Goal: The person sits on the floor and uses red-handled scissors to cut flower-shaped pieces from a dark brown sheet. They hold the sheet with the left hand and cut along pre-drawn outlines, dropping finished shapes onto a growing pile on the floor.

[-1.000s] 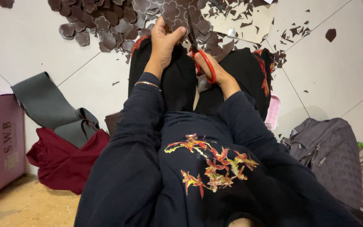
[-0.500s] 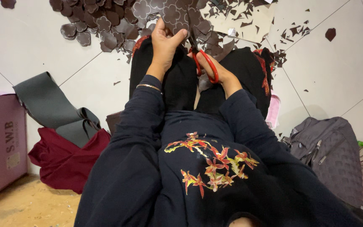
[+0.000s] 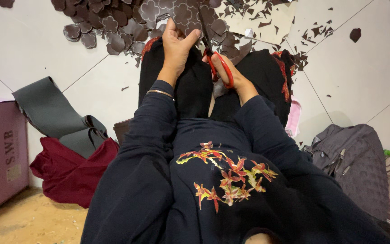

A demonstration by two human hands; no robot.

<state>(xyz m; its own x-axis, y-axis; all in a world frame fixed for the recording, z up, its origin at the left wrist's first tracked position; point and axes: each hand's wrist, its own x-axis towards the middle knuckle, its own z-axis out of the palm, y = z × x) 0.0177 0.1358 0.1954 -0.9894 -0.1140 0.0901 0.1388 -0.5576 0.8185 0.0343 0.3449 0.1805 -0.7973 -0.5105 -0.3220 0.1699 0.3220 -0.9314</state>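
My left hand [image 3: 177,47] grips the near edge of a dark brown sheet stamped with flower shapes [image 3: 183,11], thumb on top. My right hand [image 3: 231,72] has its fingers through the red handles of a pair of scissors [image 3: 217,65], whose blades point up into the sheet. Both hands rest over my knees in black trousers. A pile of cut brown flower pieces [image 3: 104,27] lies on the white tiled floor beyond my left hand. The scissor tips are partly hidden by the sheet.
A grey folded strip of material [image 3: 55,115] and a dark red cloth [image 3: 73,174] lie at the left beside a pink box [image 3: 1,149]. A grey quilted bag [image 3: 357,158] sits at the right. Small brown scraps [image 3: 312,31] litter the tiles.
My left hand has shifted its grip slightly on the sheet, and the scissors have edged forward along the cut. Everything else is still.
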